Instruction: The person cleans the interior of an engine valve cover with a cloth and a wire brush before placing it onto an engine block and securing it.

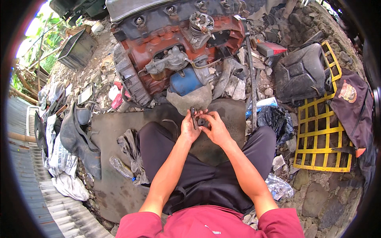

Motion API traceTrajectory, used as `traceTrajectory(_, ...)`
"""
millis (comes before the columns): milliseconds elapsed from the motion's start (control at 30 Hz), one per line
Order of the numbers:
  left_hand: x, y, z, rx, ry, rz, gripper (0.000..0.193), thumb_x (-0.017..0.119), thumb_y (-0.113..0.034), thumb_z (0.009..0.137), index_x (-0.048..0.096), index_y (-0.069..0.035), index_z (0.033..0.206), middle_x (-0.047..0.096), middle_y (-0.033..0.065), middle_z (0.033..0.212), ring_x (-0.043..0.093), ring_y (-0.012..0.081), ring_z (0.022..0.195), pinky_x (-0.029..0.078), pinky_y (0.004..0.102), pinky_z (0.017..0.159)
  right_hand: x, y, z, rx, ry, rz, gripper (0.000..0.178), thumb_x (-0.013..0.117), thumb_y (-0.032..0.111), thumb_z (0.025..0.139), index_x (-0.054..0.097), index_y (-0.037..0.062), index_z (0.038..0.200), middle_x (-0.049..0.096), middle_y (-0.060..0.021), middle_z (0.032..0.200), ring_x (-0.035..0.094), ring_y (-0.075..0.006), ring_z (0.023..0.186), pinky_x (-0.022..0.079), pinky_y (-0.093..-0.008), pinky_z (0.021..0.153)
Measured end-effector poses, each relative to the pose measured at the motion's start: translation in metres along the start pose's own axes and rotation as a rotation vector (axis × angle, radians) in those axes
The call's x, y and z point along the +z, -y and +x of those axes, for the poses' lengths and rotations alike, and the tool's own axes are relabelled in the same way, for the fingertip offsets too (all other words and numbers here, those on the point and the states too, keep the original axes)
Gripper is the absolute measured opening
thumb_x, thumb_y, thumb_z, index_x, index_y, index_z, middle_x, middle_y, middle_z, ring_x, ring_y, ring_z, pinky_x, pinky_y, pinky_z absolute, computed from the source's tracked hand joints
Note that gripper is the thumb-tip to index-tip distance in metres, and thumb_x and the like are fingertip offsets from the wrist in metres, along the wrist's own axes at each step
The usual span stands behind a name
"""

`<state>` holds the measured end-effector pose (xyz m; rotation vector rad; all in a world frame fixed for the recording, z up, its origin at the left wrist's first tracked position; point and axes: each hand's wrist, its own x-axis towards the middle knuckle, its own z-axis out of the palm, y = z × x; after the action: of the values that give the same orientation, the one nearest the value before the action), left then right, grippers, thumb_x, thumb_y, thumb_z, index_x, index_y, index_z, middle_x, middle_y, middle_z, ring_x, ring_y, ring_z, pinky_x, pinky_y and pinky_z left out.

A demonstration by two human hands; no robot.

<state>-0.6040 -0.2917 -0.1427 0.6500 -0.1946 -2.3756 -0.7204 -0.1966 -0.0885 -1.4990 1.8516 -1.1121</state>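
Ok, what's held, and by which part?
Left hand holds a slim dark part; right hand is at a small dark piece. Gripped spots can't be told.

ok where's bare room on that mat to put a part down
The dark mat is bare widest at left, between the black curved piece and the grey cloth. A smaller patch lies between the engine and right knee, beside the right hand. It's crowded right of the mat, around the black plastic bag and yellow grate.

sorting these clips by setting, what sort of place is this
Most likely an outdoor, makeshift repair spot: a large engine with red-brown sides sits amid stony ground, a dark mat is spread in front of it, and corrugated sheeting lines the left edge.
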Motion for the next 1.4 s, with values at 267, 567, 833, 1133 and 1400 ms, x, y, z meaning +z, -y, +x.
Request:
traceTrajectory(267,0.006,-0.005,-0.005,0.013,0.148,-0.056,0.045,0.035,-0.043,0.108,0.062,-0.012,0.090,0.063,0.0135,0.132,0.043,0.0283,0.140,0.042,0.0424,0.101,-0.013,-0.015,0.013,0.142,-0.172,0.278,0.033,0.082,0.005,0.079,0.058,0.0005,0.101,0.064,-0.0065,0.095,0.063,-0.0121,0.083,0.054,-0.0292,0.069)
traceTrajectory(567,0.007,0.001,-0.008,-0.017,0.075,0.038,0.048,0.032,-0.044,0.109,0.066,-0.013,0.096,0.056,0.0116,0.143,0.046,0.0256,0.137,0.038,0.0421,0.111,0.011,-0.005,-0.001,-0.132,-0.052,0.021,0.041,0.068,0.001,0.087,0.063,0.0081,0.127,0.060,-0.0132,0.104,0.064,-0.0265,0.080,0.051,-0.0348,0.067)
traceTrajectory(833,0.010,0.000,-0.008,-0.008,0.170,0.026,0.046,0.029,-0.043,0.109,0.063,-0.013,0.101,0.059,0.0123,0.139,0.050,0.0260,0.132,0.045,0.0383,0.104,-0.004,0.015,0.005,0.066,-0.033,0.141,0.025,0.069,0.005,0.086,0.065,0.0006,0.111,0.063,-0.0180,0.104,0.064,-0.0397,0.093,0.052,-0.0444,0.081)
traceTrajectory(1133,0.049,0.013,-0.049,-0.016,-0.059,0.064,0.048,0.032,-0.048,0.108,0.060,-0.012,0.097,0.067,0.0142,0.118,0.056,0.0292,0.124,0.045,0.0476,0.106,-0.005,0.044,-0.012,-0.028,-0.161,0.107,0.018,0.070,0.007,0.087,0.064,0.0001,0.103,0.064,-0.0186,0.100,0.065,-0.0401,0.092,0.052,-0.0440,0.079)
traceTrajectory(1400,0.111,0.001,-0.136,-0.052,-0.143,-0.184,0.044,0.039,-0.048,0.106,0.062,-0.010,0.101,0.063,0.0153,0.123,0.056,0.0314,0.122,0.048,0.0484,0.104,-0.023,0.160,-0.039,0.126,-0.259,0.198,0.017,0.070,0.006,0.088,0.062,-0.0015,0.101,0.066,-0.0177,0.105,0.066,-0.0313,0.099,0.052,-0.0373,0.087)
